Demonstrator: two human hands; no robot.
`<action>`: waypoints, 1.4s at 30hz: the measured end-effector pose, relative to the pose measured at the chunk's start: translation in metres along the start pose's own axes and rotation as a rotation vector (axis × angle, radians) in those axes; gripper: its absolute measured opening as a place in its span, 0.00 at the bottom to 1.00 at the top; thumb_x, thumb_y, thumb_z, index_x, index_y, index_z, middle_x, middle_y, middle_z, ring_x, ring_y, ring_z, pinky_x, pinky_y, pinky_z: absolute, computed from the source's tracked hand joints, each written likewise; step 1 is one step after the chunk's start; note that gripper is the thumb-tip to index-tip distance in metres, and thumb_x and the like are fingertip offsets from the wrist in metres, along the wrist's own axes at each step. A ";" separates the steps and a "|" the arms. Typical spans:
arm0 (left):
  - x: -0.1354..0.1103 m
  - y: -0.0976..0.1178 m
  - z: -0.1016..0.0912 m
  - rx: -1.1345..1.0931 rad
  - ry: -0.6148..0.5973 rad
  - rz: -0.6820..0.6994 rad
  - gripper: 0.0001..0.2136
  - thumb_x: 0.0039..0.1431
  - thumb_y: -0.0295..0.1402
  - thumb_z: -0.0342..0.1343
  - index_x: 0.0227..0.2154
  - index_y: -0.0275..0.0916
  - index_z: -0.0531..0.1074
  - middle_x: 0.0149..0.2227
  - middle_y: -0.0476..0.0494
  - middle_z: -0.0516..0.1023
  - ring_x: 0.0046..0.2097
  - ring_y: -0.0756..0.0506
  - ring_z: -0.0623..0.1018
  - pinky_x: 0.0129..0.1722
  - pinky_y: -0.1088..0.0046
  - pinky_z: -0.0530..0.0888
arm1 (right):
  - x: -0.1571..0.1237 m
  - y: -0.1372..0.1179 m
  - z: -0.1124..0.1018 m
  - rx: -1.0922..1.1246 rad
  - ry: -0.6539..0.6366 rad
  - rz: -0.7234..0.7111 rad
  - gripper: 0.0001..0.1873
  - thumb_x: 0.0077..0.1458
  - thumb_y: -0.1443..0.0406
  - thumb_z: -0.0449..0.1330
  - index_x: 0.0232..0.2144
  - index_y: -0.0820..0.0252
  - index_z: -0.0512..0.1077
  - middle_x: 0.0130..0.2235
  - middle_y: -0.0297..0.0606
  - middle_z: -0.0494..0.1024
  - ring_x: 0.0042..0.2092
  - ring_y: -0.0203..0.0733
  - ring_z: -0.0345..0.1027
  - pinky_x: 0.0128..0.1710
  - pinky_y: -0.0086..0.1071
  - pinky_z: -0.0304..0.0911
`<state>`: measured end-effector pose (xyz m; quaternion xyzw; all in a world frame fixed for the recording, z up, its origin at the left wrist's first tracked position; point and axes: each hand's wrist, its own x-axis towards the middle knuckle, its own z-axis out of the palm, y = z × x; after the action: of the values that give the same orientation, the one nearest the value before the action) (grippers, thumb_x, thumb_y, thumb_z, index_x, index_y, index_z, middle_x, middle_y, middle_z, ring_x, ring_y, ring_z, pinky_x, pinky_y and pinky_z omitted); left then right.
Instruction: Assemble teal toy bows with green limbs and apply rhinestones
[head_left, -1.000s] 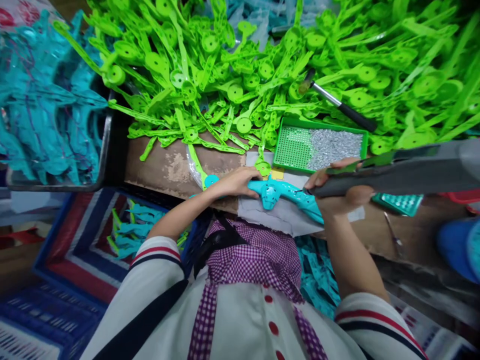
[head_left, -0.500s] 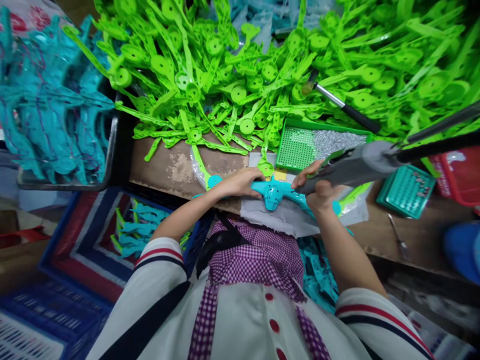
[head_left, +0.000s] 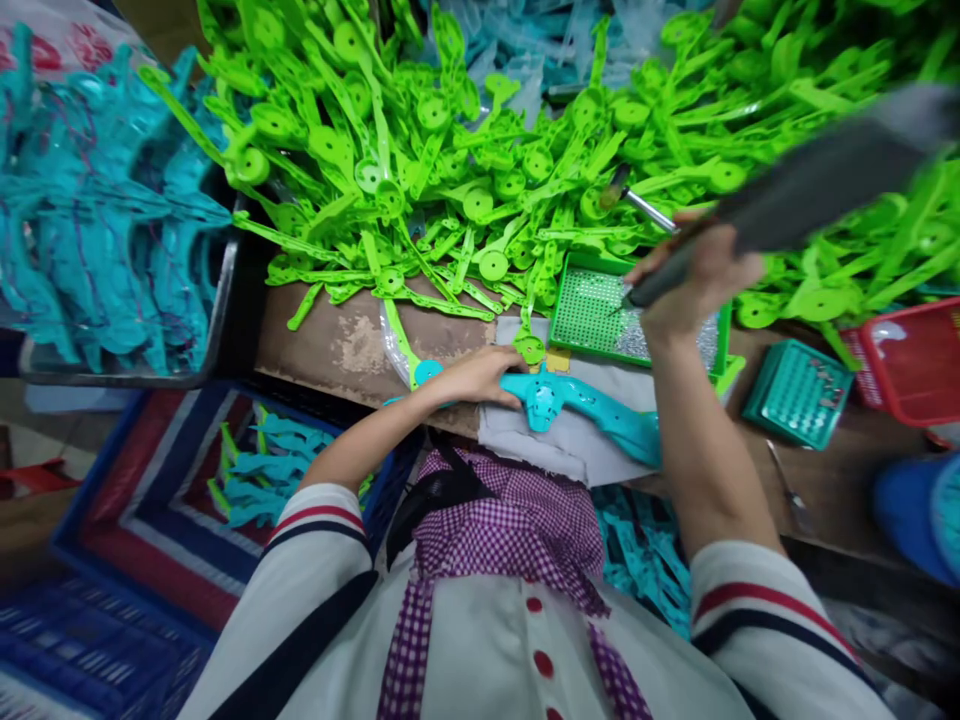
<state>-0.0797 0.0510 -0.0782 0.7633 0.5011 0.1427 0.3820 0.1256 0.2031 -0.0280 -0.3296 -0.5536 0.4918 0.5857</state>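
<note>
My left hand (head_left: 472, 378) presses down on a turquoise plastic part (head_left: 581, 405) that lies on a grey cloth (head_left: 570, 445) at the bench's near edge. My right hand (head_left: 694, 275) is closed around a grey powered screwdriver (head_left: 795, 195). Its tip hovers over a green screw tray (head_left: 592, 315) that holds a heap of small silver screws. The tool's rear end is blurred.
A big pile of bright green plastic parts (head_left: 465, 150) covers the back of the bench. A bin of turquoise parts (head_left: 97, 220) stands at the left, more lie in a blue crate (head_left: 255, 465) below. A teal tray (head_left: 799, 395), a red basket (head_left: 911, 355) and a brush (head_left: 637, 200) are at right.
My right hand has lifted the screwdriver off the turquoise part and carried it up and back over the green screw tray. My left hand has stayed on the part.
</note>
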 end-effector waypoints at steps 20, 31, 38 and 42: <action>0.000 -0.004 0.004 0.013 0.000 0.008 0.22 0.53 0.43 0.70 0.48 0.41 0.74 0.48 0.40 0.78 0.52 0.38 0.77 0.52 0.60 0.73 | 0.048 0.067 0.014 -0.170 0.054 -0.038 0.33 0.43 0.26 0.56 0.30 0.44 0.66 0.19 0.31 0.66 0.31 0.42 0.68 0.32 0.46 0.70; -0.001 -0.001 0.000 -0.005 -0.011 0.006 0.24 0.52 0.41 0.71 0.49 0.40 0.74 0.49 0.39 0.79 0.52 0.38 0.77 0.52 0.60 0.73 | -0.015 -0.031 -0.020 -0.012 0.152 -0.170 0.32 0.53 0.33 0.54 0.34 0.52 0.73 0.19 0.26 0.63 0.17 0.35 0.59 0.14 0.32 0.56; -0.002 0.000 -0.001 0.013 0.002 0.000 0.22 0.52 0.40 0.71 0.48 0.41 0.74 0.48 0.41 0.78 0.51 0.38 0.77 0.52 0.60 0.72 | -0.111 -0.060 -0.044 -0.023 0.127 -0.042 0.31 0.45 0.32 0.61 0.29 0.51 0.74 0.16 0.27 0.62 0.15 0.37 0.57 0.13 0.33 0.53; -0.001 0.004 -0.003 0.029 -0.017 -0.029 0.22 0.51 0.39 0.71 0.48 0.40 0.74 0.49 0.40 0.79 0.51 0.38 0.77 0.52 0.60 0.72 | -0.114 -0.056 -0.046 -0.071 0.115 -0.043 0.33 0.47 0.30 0.57 0.30 0.49 0.72 0.18 0.27 0.61 0.15 0.39 0.58 0.15 0.36 0.57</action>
<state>-0.0793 0.0507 -0.0729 0.7624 0.5110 0.1236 0.3772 0.1935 0.0866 -0.0210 -0.3659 -0.5432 0.4391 0.6150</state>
